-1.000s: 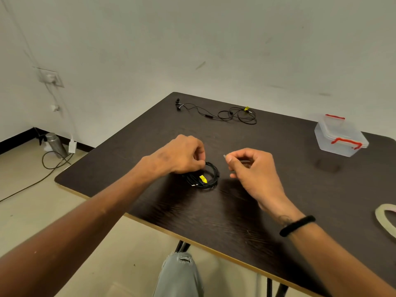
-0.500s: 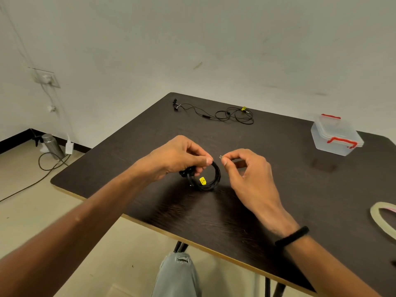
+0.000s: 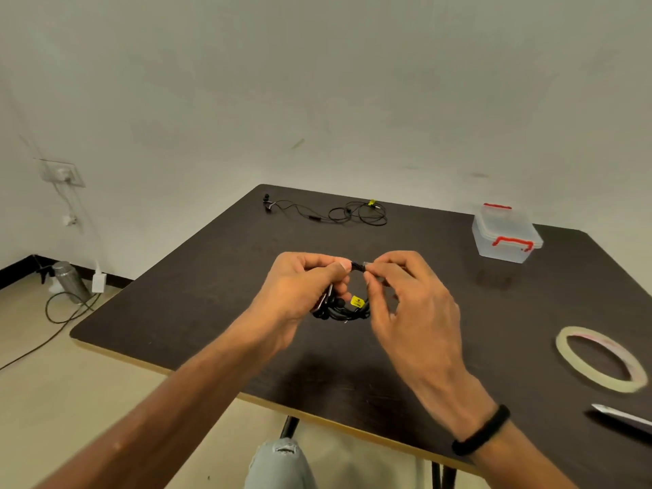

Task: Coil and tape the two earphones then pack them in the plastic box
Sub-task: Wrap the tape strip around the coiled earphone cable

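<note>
A coiled black earphone (image 3: 347, 308) with a yellow tag hangs upright above the table's middle. My left hand (image 3: 303, 287) pinches the coil's top between thumb and fingers. My right hand (image 3: 405, 294) pinches a small clear piece of tape (image 3: 367, 266) against the top of the same coil. A second black earphone (image 3: 338, 213) lies loose and uncoiled at the table's far edge. The clear plastic box (image 3: 506, 232) with red latches stands shut at the far right.
A roll of clear tape (image 3: 599, 358) lies flat on the dark table (image 3: 211, 312) at the right, with a metal blade tip (image 3: 621, 416) near it. On the floor at left are a steel bottle (image 3: 68, 280) and cables. My knee (image 3: 278, 464) shows below the table edge.
The coil was lifted off the table and stood upright. My right hand brought the tape piece to the top of the coil, meeting my left hand.
</note>
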{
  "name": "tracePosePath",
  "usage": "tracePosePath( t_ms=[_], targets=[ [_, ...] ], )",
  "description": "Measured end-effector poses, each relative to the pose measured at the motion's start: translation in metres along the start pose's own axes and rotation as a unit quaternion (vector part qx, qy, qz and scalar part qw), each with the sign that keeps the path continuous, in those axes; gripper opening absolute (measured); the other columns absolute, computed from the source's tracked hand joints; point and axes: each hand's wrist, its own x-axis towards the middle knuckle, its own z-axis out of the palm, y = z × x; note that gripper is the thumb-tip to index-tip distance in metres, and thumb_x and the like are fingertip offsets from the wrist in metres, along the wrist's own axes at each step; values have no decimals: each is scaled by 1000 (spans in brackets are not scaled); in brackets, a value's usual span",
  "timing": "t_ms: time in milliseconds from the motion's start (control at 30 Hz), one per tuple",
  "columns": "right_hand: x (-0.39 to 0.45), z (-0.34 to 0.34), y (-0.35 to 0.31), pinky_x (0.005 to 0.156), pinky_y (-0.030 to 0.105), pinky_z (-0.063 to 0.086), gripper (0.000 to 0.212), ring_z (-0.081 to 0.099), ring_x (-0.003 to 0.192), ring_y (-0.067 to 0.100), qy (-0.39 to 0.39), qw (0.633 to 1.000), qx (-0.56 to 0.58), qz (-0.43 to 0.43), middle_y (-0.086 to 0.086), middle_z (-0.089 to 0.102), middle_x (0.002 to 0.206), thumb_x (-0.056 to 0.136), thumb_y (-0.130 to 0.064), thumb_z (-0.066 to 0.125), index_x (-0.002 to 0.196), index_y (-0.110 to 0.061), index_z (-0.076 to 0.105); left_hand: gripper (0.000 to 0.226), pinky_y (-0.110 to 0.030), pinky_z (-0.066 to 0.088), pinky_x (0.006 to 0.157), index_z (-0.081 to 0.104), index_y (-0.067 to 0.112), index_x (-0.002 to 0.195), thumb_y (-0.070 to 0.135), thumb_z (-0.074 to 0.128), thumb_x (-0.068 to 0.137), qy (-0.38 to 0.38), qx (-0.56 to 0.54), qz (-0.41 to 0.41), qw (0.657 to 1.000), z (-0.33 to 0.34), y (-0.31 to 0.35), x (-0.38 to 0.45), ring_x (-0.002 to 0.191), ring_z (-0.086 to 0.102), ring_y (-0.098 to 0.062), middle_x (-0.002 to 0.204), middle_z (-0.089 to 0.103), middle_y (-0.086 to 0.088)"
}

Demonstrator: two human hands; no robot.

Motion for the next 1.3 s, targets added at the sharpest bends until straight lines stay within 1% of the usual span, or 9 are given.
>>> tracePosePath(
  t_ms=[100, 300, 433, 600, 767, 900, 1067, 1200, 1300],
  targets=[
    [-1, -12, 6, 62, 34, 60, 16, 67, 93, 17, 36, 998, -24, -41, -1, 68, 111, 99, -23, 69, 109, -15, 78, 10, -34, 62, 79, 76, -1, 96, 7, 69, 97, -14, -66, -22, 998, 16, 7, -9, 60, 65, -17, 71, 67, -9],
    [-5, -36, 12, 73, 34, 62, 29, 66, 103, 17, 21, 998, -17, -50, -1, 67, 117, 94, -24, 75, 121, -15, 75, 16, -30, 63, 75, 73, -9, 104, 3, 67, 96, -32, -167, -52, 984, 35, 15, -22, 61, 62, -12, 71, 66, -8],
    [-7, -50, 14, 85, 32, 60, 31, 65, 105, 13, 4, 998, 59, -25, -2, 65, 117, 98, -26, 69, 126, -13, 73, 15, -24, 62, 66, 73, -9, 105, 2, 66, 96, -37, -172, -44, 983, 43, 21, -27, 63, 60, -12, 72, 66, -8],
    [0, -68, 15, 86, 25, 58, 22, 67, 101, 7, 19, 989, 144, 29, -6, 65, 113, 102, -25, 63, 115, -15, 78, 16, -29, 60, 75, 75, -3, 106, 8, 69, 96, -50, -115, -13, 992, 52, 24, -33, 60, 62, -13, 74, 65, -7],
    [3, -78, 19, 87, 30, 61, 21, 67, 106, 9, 27, 991, 124, 38, -9, 64, 117, 93, -22, 75, 113, -19, 80, 11, -32, 56, 79, 78, 2, 96, 11, 71, 95, -46, -104, 16, 993, 62, 28, -39, 63, 61, -17, 77, 65, -8],
    [-2, -82, 17, 86, 32, 61, 29, 66, 108, 10, 52, 994, 90, 29, -7, 66, 117, 88, -19, 81, 117, -20, 78, 11, -25, 57, 70, 76, 1, 98, 11, 71, 95, -56, -128, 15, 990, 68, 32, -43, 66, 61, -17, 75, 64, -6],
    [-2, -89, 15, 81, 30, 60, 21, 67, 99, 8, 89, 992, 83, 31, -8, 68, 108, 86, -15, 84, 105, -18, 76, 12, -23, 56, 65, 75, 4, 91, 14, 70, 96, -90, -127, 14, 988, 75, 30, -51, 67, 61, -17, 74, 64, -6],
    [-2, -95, 14, 82, 27, 60, 27, 65, 97, 6, 68, 995, 70, 26, -10, 66, 106, 84, -15, 85, 107, -21, 72, 12, -22, 56, 66, 75, 3, 92, 14, 71, 95, -84, -132, 24, 987, 79, 30, -52, 68, 61, -17, 71, 64, -5],
    [-4, -100, 17, 88, 25, 58, 32, 64, 103, 4, 27, 996, 75, 26, -12, 65, 113, 85, -17, 84, 114, -23, 72, 10, -22, 56, 68, 76, 2, 95, 11, 71, 95, -71, -140, 25, 987, 81, 31, -50, 65, 61, -15, 73, 66, -5]
  ],
)
